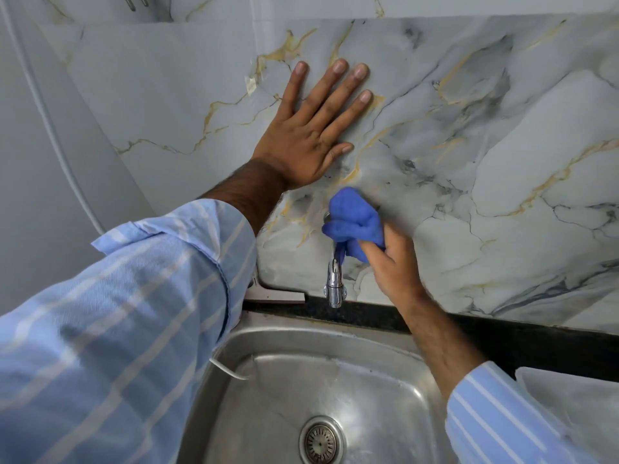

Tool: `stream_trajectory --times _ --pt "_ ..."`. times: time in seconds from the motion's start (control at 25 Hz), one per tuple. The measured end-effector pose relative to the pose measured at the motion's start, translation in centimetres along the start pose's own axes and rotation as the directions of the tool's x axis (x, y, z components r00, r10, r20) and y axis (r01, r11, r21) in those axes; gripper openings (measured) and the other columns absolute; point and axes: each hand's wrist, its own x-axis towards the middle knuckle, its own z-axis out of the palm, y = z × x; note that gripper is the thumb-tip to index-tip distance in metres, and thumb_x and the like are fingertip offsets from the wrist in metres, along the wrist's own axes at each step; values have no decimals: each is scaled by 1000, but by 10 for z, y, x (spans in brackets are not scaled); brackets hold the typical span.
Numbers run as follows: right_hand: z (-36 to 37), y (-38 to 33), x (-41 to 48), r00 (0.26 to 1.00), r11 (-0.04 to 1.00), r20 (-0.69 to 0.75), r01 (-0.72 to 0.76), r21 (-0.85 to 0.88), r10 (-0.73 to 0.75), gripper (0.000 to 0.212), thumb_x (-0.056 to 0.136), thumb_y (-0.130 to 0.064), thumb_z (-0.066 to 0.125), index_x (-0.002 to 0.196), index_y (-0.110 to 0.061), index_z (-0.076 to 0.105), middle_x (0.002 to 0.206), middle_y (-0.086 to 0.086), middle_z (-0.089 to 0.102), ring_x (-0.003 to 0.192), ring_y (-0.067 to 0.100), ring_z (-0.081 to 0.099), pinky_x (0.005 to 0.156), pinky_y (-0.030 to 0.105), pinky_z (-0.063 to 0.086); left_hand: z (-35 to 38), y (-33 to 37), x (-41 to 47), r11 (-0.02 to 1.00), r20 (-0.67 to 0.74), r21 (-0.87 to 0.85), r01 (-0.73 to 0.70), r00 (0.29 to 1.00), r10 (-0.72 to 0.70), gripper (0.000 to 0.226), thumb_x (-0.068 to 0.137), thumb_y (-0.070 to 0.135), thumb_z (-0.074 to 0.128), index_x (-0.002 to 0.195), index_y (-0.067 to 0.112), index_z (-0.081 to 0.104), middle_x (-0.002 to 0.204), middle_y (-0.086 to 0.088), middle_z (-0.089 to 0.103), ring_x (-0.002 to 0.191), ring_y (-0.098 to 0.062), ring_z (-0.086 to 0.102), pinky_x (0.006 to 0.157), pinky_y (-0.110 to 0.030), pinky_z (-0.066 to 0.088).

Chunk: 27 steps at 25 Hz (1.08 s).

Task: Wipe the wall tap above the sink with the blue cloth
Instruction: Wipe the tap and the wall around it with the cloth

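Far left, a plain grey wall with a thin white cable running down it. Left sleeve, light blue with pale stripes, fills the lower left, cuff pushed up the forearm. Left hand flat on the marble wall tiles above the tap, palm down, fingers straight and spread apart, gripping nothing. Under the left forearm a small brown ledge sits at the base of the tiles. Chrome tap comes out of the wall just below the left hand, spout pointing down over the steel sink; its upper part is covered by the blue cloth. Cloth is bunched up, pressed on the top of the tap and against the tile. Right hand holds the cloth from below right, fingers curled and clamped on it, fingertips mostly buried in the fabric. Sink bowl below, round drain at bottom centre. Black counter strip runs between tiles and sink. Right sleeve, same stripes, at lower right
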Motion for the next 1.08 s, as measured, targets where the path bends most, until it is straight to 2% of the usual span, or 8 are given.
stream_trajectory --times 0.08,0.2,0.36,0.48,0.72,0.88,0.96,1.08 --pt "6 -28 37 896 869 380 366 -334 -231 27 74 -14 53 97 -9 66 91 0 70 83 16 63 71 29 46 -1 0 0 1000 8 4 3 1000 -3 67 111 50 26 167 13 23 172 -15 27 160 -36 24 125 -68 16" --pt "27 -51 61 695 557 719 601 -574 -9 18 72 -18 55 87 -15 65 89 6 71 87 29 66 67 33 49 -3 -1 -1 1000 16 20 1 1000 -1 67 111 50 29 167 13 22 172 -15 25 160 -36 23 125 -68 16" --pt "15 -45 43 731 742 679 494 -454 -71 20 78 -12 56 92 -25 54 86 8 68 82 29 61 63 31 43 -2 -1 -2 999 39 39 4 999 -6 68 112 50 30 168 14 19 173 -15 22 161 -36 20 126 -67 13" --pt "-3 -38 20 770 876 613 407 -259 -176 30 79 -2 57 104 -14 65 100 6 71 93 25 64 80 39 53 -3 0 -2 999 44 42 2 999 -4 68 112 50 31 168 14 17 173 -16 22 160 -37 20 125 -68 15" --pt "-14 -30 -21 654 810 673 570 -139 -345 36 85 -1 64 119 -8 71 124 2 70 131 17 55 114 34 38 -9 -2 0 999 94 47 -22 995 17 69 113 50 30 169 13 13 174 -16 18 160 -39 18 124 -70 15" --pt "-20 -21 -52 551 700 760 690 -183 -345 41 83 -4 63 124 -8 70 130 2 68 138 21 50 118 40 33 -16 1 0 999 132 43 -17 991 11 68 114 49 30 169 12 11 174 -17 17 161 -40 18 123 -73 18" --pt "-21 -25 -58 570 734 762 651 -193 -306 42 84 -5 63 125 -9 69 130 0 69 137 18 51 117 38 35 -24 3 0 1000 156 27 -14 988 9 68 114 48 29 169 12 9 175 -17 15 161 -41 17 123 -74 18" --pt "-23 -44 -59 688 832 673 519 -195 -272 40 82 -9 58 120 -14 70 121 -2 72 122 14 61 105 28 46 -45 9 5 999 236 -39 30 972 -20 69 113 44 34 168 10 10 175 -18 12 161 -41 13 125 -73 16"
